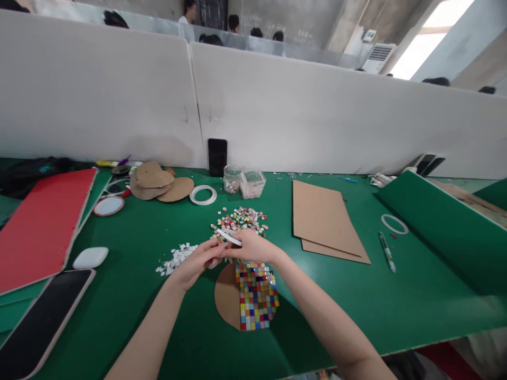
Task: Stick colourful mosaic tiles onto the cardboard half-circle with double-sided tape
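Note:
Both hands meet above the top edge of a round cardboard disc (pixel 227 299). The disc's right part is covered with rows of small colourful mosaic tiles (pixel 258 301), while its left part is bare cardboard. My right hand (pixel 253 247) is closed on a narrow white roll of tape (pixel 229 237), seen nearly edge-on. Pinched fingertips of my left hand (pixel 198 261) touch the right fingers; what they hold is too small to make out. Behind the hands lies a heap of loose coloured tiles (pixel 241 219). White bits (pixel 178 257) are piled beside the left hand.
Cardboard discs (pixel 176 190), a tape ring (pixel 203 195) and clear plastic boxes (pixel 252 183) stand at the back. Cardboard sheets (pixel 327 219) and a pen (pixel 387 252) lie to the right. A phone (pixel 43 322), white case (pixel 91 257) and red board (pixel 43 224) occupy the left.

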A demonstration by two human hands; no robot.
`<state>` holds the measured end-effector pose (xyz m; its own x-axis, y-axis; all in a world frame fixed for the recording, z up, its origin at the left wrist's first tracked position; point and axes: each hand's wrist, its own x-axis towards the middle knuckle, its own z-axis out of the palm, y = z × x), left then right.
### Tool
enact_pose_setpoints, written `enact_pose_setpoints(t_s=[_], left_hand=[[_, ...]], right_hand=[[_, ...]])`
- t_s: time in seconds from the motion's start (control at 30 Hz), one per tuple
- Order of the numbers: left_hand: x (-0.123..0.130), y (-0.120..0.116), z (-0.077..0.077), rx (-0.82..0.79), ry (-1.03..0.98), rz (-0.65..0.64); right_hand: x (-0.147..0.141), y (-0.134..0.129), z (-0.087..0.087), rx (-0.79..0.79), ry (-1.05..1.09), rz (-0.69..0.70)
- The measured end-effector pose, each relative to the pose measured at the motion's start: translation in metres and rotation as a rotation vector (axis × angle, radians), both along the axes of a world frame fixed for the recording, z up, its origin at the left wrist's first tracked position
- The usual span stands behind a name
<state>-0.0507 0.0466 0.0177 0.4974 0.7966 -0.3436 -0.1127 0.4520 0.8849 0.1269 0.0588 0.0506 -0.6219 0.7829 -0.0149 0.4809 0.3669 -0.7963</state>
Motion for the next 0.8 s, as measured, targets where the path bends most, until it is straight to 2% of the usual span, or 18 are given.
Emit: enact_pose_setpoints(t_s=[0.13, 0.23, 0.37, 0.47, 0.6, 0.8], left_hand=[[0.000, -0.001, -0.001, -0.076, -0.070, 0.014], [0.000, 0.002, -0.003, 0.020, -0.039, 0.046], [0.002, 0.010, -0.011, 0.306, 0.280, 0.166], [0.001, 0.012, -0.018, 0.427, 0.480, 0.230], [0.001, 0.009, -0.024, 0.492, 0.576, 0.249], [0.002, 0.009, -0.025, 0.531, 0.602, 0.256]], right_hand=[[0.005, -0.001, -0.001, -0.146, 0.151, 0.066], [0.010, -0.002, -0.001, -0.253, 0.168, 0.046], [0.015, -0.003, -0.004, -0.100, 0.054, -0.126], [0.020, -0.002, -0.008, -0.022, -0.046, -0.264], [0.026, -0.001, -0.017, 0.000, -0.150, -0.388], [0.031, -0.002, -0.028, 0.043, -0.217, -0.451]])
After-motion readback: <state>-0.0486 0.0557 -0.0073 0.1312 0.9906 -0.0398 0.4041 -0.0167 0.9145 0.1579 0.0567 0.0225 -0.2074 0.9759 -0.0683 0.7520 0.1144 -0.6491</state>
